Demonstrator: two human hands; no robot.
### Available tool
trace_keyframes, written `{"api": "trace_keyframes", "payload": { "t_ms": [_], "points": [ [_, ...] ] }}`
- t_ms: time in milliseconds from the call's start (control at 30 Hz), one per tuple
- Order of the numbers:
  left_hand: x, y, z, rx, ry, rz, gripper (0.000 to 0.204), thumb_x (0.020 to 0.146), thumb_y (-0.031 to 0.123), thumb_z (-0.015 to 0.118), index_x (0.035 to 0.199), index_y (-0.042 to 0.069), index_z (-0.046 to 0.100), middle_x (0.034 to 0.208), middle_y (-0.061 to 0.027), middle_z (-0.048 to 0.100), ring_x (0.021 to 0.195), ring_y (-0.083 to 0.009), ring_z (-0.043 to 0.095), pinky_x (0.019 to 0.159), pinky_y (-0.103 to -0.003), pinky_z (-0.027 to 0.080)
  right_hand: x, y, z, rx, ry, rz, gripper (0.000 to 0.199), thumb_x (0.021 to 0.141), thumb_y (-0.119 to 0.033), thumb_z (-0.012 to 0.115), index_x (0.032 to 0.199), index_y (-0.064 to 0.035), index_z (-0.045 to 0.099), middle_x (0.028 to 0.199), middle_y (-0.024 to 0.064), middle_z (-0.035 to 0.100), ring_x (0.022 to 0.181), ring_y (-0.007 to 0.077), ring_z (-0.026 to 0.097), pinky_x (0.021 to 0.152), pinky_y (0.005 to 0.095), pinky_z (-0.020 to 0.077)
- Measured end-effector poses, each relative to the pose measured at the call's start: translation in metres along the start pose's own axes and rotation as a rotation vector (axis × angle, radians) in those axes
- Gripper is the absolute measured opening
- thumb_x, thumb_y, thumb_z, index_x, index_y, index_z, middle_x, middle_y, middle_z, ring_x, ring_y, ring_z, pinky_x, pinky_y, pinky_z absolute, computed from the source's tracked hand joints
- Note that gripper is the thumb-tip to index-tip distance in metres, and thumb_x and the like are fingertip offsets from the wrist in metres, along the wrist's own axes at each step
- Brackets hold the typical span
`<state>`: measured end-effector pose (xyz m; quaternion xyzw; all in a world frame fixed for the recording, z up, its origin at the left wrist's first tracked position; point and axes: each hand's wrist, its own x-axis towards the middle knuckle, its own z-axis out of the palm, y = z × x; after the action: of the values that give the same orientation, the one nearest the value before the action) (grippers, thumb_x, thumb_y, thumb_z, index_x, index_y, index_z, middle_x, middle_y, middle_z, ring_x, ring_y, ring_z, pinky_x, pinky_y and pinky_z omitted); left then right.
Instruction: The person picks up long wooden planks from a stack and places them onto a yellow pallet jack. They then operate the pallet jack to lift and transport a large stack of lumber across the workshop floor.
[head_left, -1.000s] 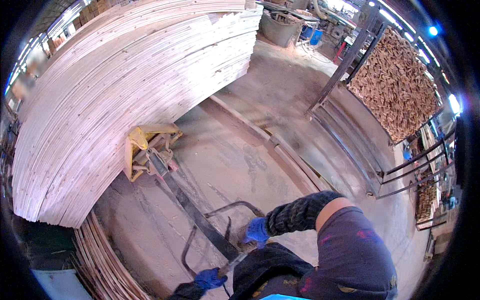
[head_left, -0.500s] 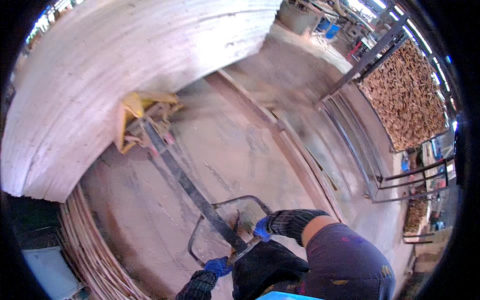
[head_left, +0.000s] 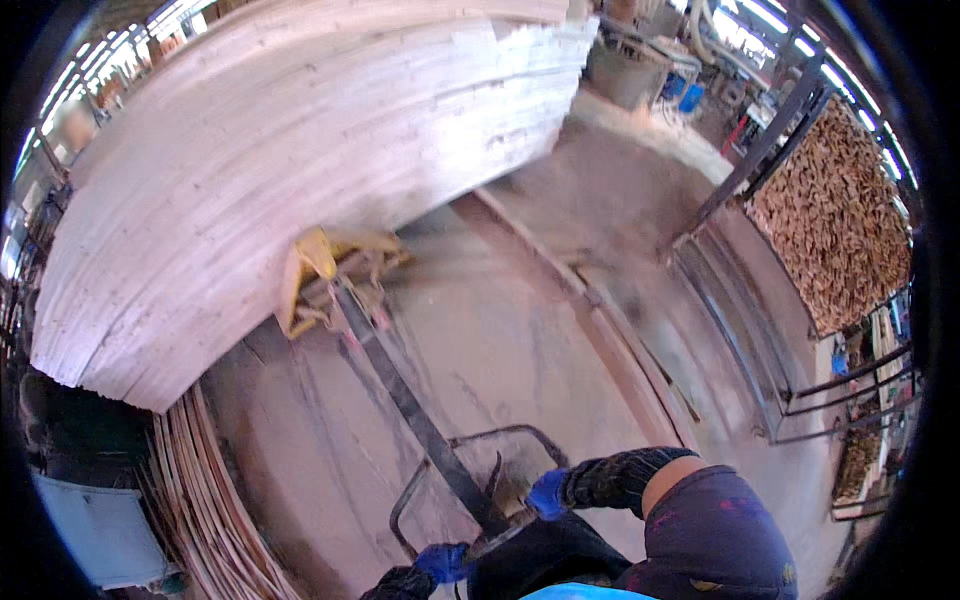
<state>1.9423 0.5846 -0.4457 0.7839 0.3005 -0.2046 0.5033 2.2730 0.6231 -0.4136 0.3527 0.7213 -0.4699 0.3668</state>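
Observation:
Both of my hands wear blue gloves and dark sleeves. My left hand (head_left: 443,562) is closed around the left end of the handle of a pallet jack (head_left: 410,405). At the right end, my right hand (head_left: 547,493) is wrapped round the same handle. A long dark shaft slants from the handle up to the jack's yellow body (head_left: 316,256). That body stands against a tall stack of pale wooden sheets (head_left: 320,140); the forks are hidden. Black looped bars stick out on both sides of the shaft near my hands.
Long thin wooden strips (head_left: 210,490) lie on the floor at the left, beside a pale blue-grey panel (head_left: 105,530). A rail-like beam (head_left: 600,310) runs along the floor to my right. Farther right, a metal rack (head_left: 735,320) stands near a large pile of cut wood (head_left: 835,215).
The view has shifted, so the stack, jack and floor sit farther right and lower, and more of the stack's top shows. Both hands have stayed on the handle.

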Motion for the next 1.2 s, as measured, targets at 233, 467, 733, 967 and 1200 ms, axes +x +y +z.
{"api": "trace_keyframes", "payload": {
  "t_ms": [233,467,733,967,1200],
  "points": [
    [0.061,-0.049,0.076,-0.054,0.05,-0.022,0.038,0.084,0.048,0.056,0.102,0.014,0.064,0.084,-0.0163,0.068,0.077,-0.0397,0.065,0.067,-0.051,0.051,0.054,0.019,0.047,-0.046,0.211,0.003,0.026,0.074,-0.032,0.06,0.094,-0.0162,0.067,0.087,0.0167,0.069,0.084,0.0384,0.067,0.071,0.0508,0.0531],
    [0.023,-0.038,0.046,-0.169,-0.073,-0.251,0.054,0.079,0.058,0.056,0.115,0.017,0.063,0.104,-0.0161,0.068,0.097,-0.0329,0.065,0.081,-0.047,0.05,0.012,-0.007,0.004,-0.07,0.178,0.071,0.034,0.069,-0.036,0.066,0.097,-0.0177,0.07,0.09,0.0149,0.07,0.087,0.0354,0.067,0.072,0.0501,0.0521],
    [-0.038,0.004,-0.034,0.032,-0.02,-0.142,0.048,0.083,0.055,0.053,0.108,0.015,0.064,0.098,-0.0171,0.068,0.092,-0.0368,0.065,0.077,-0.049,0.05,-0.05,-0.04,-0.055,-0.093,0.247,-0.055,0.03,0.074,-0.035,0.062,0.093,-0.0134,0.072,0.093,0.0156,0.069,0.086,0.0377,0.065,0.076,0.0483,0.0508],
    [-0.009,0.028,0.002,0.039,-0.035,-0.327,0.052,0.08,0.06,0.054,0.106,0.015,0.062,0.093,-0.0169,0.069,0.089,-0.0386,0.066,0.082,-0.053,0.048,0.006,-0.009,0.015,-0.064,0.179,-0.003,0.026,0.076,-0.032,0.061,0.095,-0.016,0.068,0.088,0.013,0.069,0.086,0.0349,0.067,0.073,0.0477,0.0533],
    [0.06,-0.012,0.054,0.049,-0.125,-0.39,0.054,0.08,0.061,0.053,0.108,0.016,0.06,0.095,-0.0175,0.069,0.094,-0.0391,0.065,0.083,-0.052,0.049,0.057,0.024,0.061,-0.066,0.29,0.041,0.024,0.075,-0.029,0.061,0.093,-0.0136,0.068,0.087,0.0143,0.069,0.086,0.0362,0.067,0.073,0.0488,0.0537]
  ]
}}
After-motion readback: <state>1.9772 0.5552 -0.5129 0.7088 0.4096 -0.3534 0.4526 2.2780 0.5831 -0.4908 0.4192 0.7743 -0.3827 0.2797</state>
